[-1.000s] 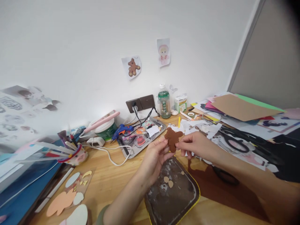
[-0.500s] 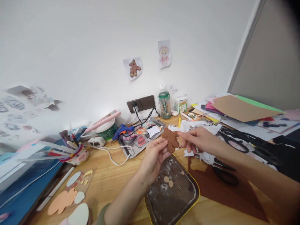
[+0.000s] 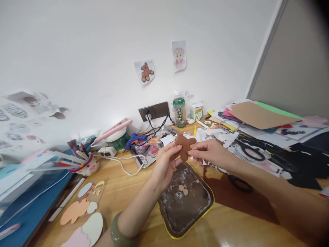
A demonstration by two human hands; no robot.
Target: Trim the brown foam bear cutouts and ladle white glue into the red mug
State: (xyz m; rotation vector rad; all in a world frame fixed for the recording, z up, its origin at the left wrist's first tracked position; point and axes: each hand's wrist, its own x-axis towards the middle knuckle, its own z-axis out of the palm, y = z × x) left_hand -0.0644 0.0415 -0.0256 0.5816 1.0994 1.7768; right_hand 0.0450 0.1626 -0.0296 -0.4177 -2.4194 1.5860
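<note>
A brown bear cutout (image 3: 184,145) is held up above the far end of a dark tray (image 3: 187,212) with a yellow edge. My left hand (image 3: 166,161) grips the cutout by its left side, thumb in front. The fingers of my right hand (image 3: 205,151) are pinched on its lower right limb. Small tan rounded pieces (image 3: 185,192) lie on the tray. To the right, partly under my right forearm, is a sheet of brown material (image 3: 228,195).
Scissors (image 3: 250,152) and white paper scraps lie at the right, with stacked coloured sheets (image 3: 259,115) behind. A blue glue gun (image 3: 133,141), a bottle (image 3: 179,111) and a pen cup (image 3: 87,166) stand toward the wall. Pastel cutouts (image 3: 74,211) lie at the left.
My right hand has shifted from the cutout's upper right limb down to its lower right one. The cutout is turned slightly more upright. The whole view has moved a little.
</note>
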